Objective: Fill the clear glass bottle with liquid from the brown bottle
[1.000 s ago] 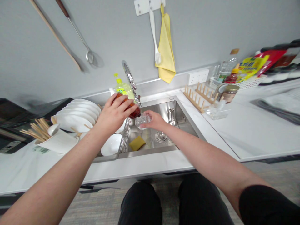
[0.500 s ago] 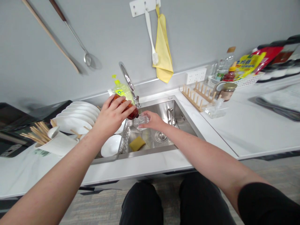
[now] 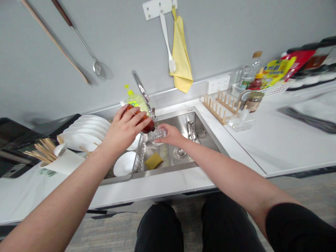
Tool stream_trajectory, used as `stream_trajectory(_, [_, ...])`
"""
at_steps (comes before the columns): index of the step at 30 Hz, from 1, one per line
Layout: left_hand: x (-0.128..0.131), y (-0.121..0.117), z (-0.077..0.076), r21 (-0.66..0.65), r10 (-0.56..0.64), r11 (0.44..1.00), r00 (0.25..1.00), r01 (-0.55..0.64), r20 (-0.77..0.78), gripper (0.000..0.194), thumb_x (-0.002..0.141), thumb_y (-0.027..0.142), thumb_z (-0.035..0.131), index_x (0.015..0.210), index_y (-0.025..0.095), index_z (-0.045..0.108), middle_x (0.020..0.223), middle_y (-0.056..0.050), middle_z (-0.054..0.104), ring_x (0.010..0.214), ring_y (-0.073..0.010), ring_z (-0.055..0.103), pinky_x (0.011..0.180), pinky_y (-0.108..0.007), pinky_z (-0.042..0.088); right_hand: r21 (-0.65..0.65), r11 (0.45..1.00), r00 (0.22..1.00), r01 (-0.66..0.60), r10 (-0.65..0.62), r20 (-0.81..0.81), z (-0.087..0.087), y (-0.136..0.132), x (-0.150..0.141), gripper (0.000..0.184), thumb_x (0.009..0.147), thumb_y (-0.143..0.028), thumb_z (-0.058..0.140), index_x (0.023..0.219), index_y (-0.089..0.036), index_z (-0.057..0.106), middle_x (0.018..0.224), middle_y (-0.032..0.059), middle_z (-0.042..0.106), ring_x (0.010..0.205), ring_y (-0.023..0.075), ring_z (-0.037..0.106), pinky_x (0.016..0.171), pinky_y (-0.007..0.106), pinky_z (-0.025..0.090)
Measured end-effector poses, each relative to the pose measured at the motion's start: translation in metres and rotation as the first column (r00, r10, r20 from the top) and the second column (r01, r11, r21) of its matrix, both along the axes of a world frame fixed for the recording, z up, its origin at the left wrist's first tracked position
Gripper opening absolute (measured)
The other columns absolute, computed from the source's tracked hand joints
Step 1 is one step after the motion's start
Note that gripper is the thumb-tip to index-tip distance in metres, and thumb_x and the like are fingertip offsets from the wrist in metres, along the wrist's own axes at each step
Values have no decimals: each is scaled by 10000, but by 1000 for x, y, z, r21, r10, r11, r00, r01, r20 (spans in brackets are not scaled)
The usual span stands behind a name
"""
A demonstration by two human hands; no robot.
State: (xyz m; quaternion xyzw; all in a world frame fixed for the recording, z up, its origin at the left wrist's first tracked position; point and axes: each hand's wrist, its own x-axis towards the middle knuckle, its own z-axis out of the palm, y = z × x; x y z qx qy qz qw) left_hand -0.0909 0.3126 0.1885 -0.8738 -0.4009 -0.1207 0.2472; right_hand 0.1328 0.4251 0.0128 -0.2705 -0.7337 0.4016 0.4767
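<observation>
At the sink I see the left hand wrapped around a tilted brown bottle, the right hand clasping a clear container

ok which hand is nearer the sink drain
Right. The right hand, holding a clear container, is a little up and left of the sink drain in the picture; the left hand, gripping a brown bottle, is much farther left.

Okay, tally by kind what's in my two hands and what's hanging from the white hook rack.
Amber bottle, in your left hand: 1
Clear container, in your right hand: 1
White brush, on the rack: 1
Yellow cloth, on the rack: 1
Total: 4
</observation>
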Motion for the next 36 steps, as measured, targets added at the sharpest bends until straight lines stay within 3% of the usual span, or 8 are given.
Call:
stream_trajectory(6, [-18,3,-40,174,116,973,976,-149,182,643,972,79,700,1558,343,725,1604,-114,735,1594,-420,556,1386,-751,283,2,1000,1000,-21,21,-17,-2,2,-1,660,706,-525,1098,1229,-296,767,1213,42,825,1149,308,788,1067,500,636])
stream_trajectory(10, [-23,-1,-81,115,220,946,858,-304,464,653,917,177,800,1556,291,728,1574,-177,740,1539,-466,599,1337,-803,310,-18,999,1000,-29,29,-3,3,0,1,637,710,-478,1108,1215,-293,767,1224,41,828,1135,306,791,1070,501,638])
stream_trajectory(13, [-21,-11,-116,-3,215,949,639,-316,739,759,852,291,908,1576,249,684,1510,-187,758,1427,-415,694,1270,-693,491,-25,999,999,-45,45,-17,3,-1,2,630,719,-478,1100,1218,-285,766,1214,36,831,1120,297,794,1057,489,642])
stream_trajectory(17, [-21,-42,-151,-199,226,966,162,-164,961,725,861,433,944,1503,242,666,1341,-132,808,1175,-309,815,1087,-506,664,-40,999,999,-30,29,-21,-3,2,1,657,695,-474,1109,1225,-291,766,1208,31,831,1098,292,796,1039,479,657])
stream_trajectory(20, [-30,-76,-167,-233,235,960,-4,-155,972,627,875,507,942,1395,250,705,1201,-87,816,1079,-295,826,1019,-465,687,-86,995,999,-43,42,-19,-4,3,1,666,679,-467,1115,1221,-301,764,1217,34,838,1126,304,803,1051,494,669])
stream_trajectory(28, [-52,-157,-194,-397,398,917,-36,47,916,823,719,688,1014,1359,271,707,1144,-97,817,1084,-376,827,934,-503,712,-226,964,980,-142,105,-167,7,-9,4,737,591,-523,1103,1178,-295,720,1091,32,833,1008,300,813,832,455,711])
stream_trajectory(34, [-74,-192,-202,-428,428,904,-67,24,901,862,729,655,1007,1439,287,688,1184,-117,827,1180,-446,827,982,-601,714,-283,955,981,-92,38,-189,24,-25,7,769,553,-548,1107,1147,-288,694,1068,24,825,907,272,809,758,430,715])
stream_trajectory(36, [-80,-200,-199,-444,444,896,-9,14,896,824,734,603,1014,1422,277,696,1243,-136,828,1221,-447,818,1036,-611,695,-260,962,981,-79,29,-194,31,-30,9,743,574,-540,1102,1145,-287,698,1063,17,815,906,259,802,781,430,717])
